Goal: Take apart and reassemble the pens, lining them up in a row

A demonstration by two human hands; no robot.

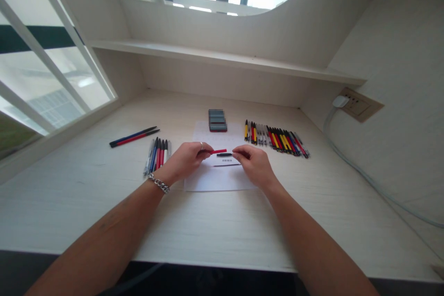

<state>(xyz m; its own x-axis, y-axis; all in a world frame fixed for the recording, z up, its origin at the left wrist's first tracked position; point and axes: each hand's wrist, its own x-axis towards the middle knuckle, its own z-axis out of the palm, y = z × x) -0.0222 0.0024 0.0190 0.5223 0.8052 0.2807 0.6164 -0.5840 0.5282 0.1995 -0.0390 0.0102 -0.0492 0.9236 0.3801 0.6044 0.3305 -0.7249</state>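
My left hand (192,157), wearing a ring and a chain bracelet, pinches a red pen barrel (219,151) above the white paper. Just below the barrel is a black pen part (224,154), its right end close to the fingertips of my right hand (254,162). The fingers of that hand are pressed together, but whether they grip the black part or something smaller is unclear. A thin dark pen refill (226,165) lies on the paper (208,184), below a small printed barcode-like mark.
A row of pens (158,152) lies left of my left hand, with two long pens (134,137) beyond. Right of the paper are several more pens (284,141). A blurred stacked object (217,120) stands behind the paper. A cable (360,173) runs from the wall socket (361,104).
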